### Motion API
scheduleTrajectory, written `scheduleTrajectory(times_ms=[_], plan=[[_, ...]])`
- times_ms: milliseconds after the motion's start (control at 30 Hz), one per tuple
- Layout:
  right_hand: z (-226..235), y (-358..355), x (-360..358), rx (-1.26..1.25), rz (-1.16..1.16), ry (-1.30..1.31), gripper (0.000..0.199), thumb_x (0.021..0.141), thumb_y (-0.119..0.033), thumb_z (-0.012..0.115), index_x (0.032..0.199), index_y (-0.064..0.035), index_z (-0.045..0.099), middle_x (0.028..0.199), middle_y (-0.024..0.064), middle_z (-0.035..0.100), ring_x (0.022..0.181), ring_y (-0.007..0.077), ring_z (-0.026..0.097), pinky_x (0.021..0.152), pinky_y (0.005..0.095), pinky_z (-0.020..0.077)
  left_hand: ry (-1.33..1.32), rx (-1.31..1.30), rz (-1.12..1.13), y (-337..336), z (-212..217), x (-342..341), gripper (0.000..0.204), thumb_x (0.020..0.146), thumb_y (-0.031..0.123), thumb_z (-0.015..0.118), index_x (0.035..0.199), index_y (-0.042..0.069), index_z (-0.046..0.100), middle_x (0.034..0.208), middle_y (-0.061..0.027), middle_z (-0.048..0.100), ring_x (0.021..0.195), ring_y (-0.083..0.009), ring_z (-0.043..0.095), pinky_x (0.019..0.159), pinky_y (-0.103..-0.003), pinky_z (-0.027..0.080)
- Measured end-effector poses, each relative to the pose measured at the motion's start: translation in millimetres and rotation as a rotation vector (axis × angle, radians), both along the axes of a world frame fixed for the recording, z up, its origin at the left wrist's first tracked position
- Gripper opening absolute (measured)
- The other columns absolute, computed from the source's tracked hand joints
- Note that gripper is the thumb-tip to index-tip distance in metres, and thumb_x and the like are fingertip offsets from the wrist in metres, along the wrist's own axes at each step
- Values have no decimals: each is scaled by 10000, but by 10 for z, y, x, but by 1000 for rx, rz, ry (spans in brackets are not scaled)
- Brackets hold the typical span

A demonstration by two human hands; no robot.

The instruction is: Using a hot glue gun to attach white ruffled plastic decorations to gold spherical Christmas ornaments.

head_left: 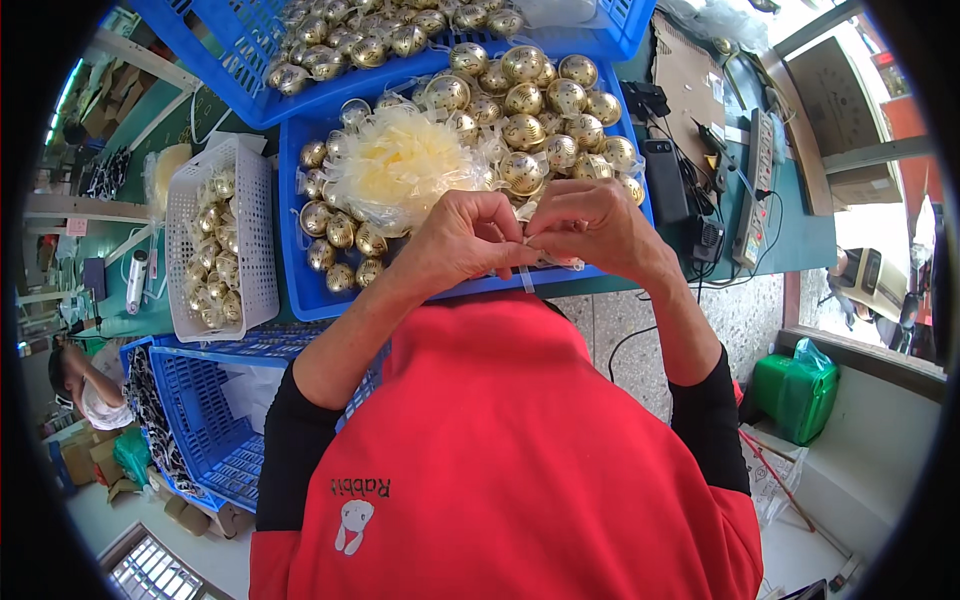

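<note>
Over the near edge of a blue plastic tray (300,262), my left hand (462,238) and my right hand (598,228) meet with fingertips pinched together. Whatever they hold is small and mostly hidden by the fingers. A narrow translucent strip (527,280) hangs just below the fingertips. Gold balls with dark markings (523,133) fill much of the tray, several with clear plastic on them. To the left of my hands, on top of the balls, lies a heap of clear and pale yellow plastic pieces (400,160).
A blue crate (215,60) of gold balls rests behind the tray. A white basket (262,240) with wrapped balls stands at left. Cables, a black adapter (665,180) and a power strip (752,215) lie at right. Another blue crate (200,420) sits lower left; another person (90,385) is beyond.
</note>
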State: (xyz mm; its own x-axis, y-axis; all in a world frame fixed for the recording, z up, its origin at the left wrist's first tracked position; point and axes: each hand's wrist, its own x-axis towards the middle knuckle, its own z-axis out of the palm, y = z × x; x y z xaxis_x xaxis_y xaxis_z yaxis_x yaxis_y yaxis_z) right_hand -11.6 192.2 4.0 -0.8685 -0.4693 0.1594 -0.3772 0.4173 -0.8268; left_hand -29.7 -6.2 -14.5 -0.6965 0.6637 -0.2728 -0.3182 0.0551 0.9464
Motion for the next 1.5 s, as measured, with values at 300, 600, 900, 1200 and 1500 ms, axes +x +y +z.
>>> scheduleTrajectory(times_ms=[300, 600, 900, 1200, 1500], plan=[[-99, 88, -54, -131, 109, -248, 92, 646, -24, 707, 704, -14, 636, 668, 28, 591, 614, 107, 552, 533, 235, 420, -222, 173, -132, 25, -70, -6, 166, 753, 55, 685, 710, 57, 524, 657, 2, 558, 523, -71, 546, 457, -187, 407], [-180, 247, -16, -273, 74, -337, 87, 671, -31, 719, 708, -16, 642, 679, 24, 594, 639, 92, 548, 567, 232, 423, -346, 376, -30, -39, -132, 43, 120, 815, 50, 611, 757, 59, 506, 789, -47, 583, 611, -123, 607, 525, -198, 465], [-274, 286, 15, -253, -63, -247, 66, 706, -26, 697, 734, -17, 638, 733, 29, 596, 678, 87, 550, 578, 222, 409, 48, 255, 170, 233, 61, 3, 133, 822, 7, 583, 749, 29, 473, 858, -139, 605, 722, -165, 630, 587, -249, 516], [-601, 357, 97, -626, -239, -310, 51, 780, -13, 639, 830, -7, 640, 847, 48, 603, 773, 99, 557, 648, 223, 449, 112, 328, 293, 475, 121, -122, 139, 830, 23, 574, 741, 42, 469, 818, -116, 604, 761, -208, 640, 606, -292, 522], [-638, 619, 79, -775, -349, -430, 110, 842, -42, 571, 938, 4, 600, 877, 51, 621, 759, 86, 571, 657, 212, 475, -274, 271, 429, 674, -103, -148, 107, 829, 78, 610, 790, 65, 511, 930, -99, 610, 764, -142, 614, 677, -255, 514]])
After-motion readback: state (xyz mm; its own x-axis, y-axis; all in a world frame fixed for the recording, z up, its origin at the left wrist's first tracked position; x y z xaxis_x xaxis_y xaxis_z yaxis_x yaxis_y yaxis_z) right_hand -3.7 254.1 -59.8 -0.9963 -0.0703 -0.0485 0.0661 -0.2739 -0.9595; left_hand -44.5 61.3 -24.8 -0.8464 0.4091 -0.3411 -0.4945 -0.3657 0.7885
